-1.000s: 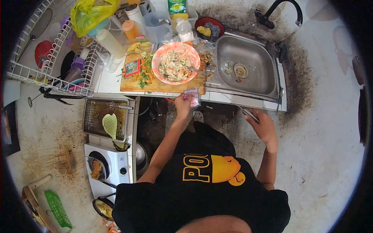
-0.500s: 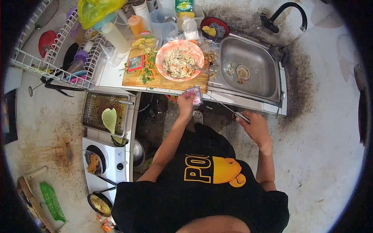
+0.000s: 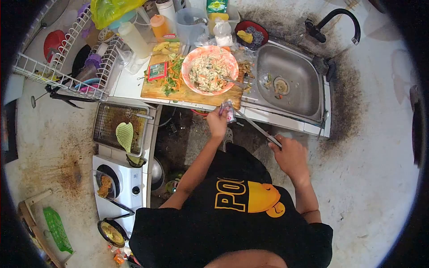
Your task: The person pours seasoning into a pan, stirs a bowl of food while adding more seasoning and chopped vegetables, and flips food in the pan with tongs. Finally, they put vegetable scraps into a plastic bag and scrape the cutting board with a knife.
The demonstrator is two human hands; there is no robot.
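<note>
My left hand [image 3: 217,123] pinches a small clear plastic packet [image 3: 229,113] with pink and white on it, just off the front edge of the counter. In my right hand [image 3: 290,155] is the handle of a long knife [image 3: 256,127]. Its blade slants up and left, and the tip overlaps the packet in this view. Beyond the packet, a pink-and-white bowl [image 3: 191,84] of chopped mixture with a spoon in it stands on a wooden cutting board [image 3: 172,94]. Chopped greens and carrot [image 3: 173,82] lie beside the bowl, near a red-edged packet [image 3: 157,71].
A steel sink [image 3: 292,100] with a black faucet [image 3: 344,13] is to the right. Bottles and a clear jug [image 3: 189,27] line the back. On the left are a white dish rack [image 3: 67,82], a wire-racked tray [image 3: 105,125] with a green slotted turner [image 3: 125,136], and a stove [image 3: 127,181].
The knife has swung so its blade tip now meets the packet. My left hand has shifted slightly right and down, turning the packet. The camera view has moved a little.
</note>
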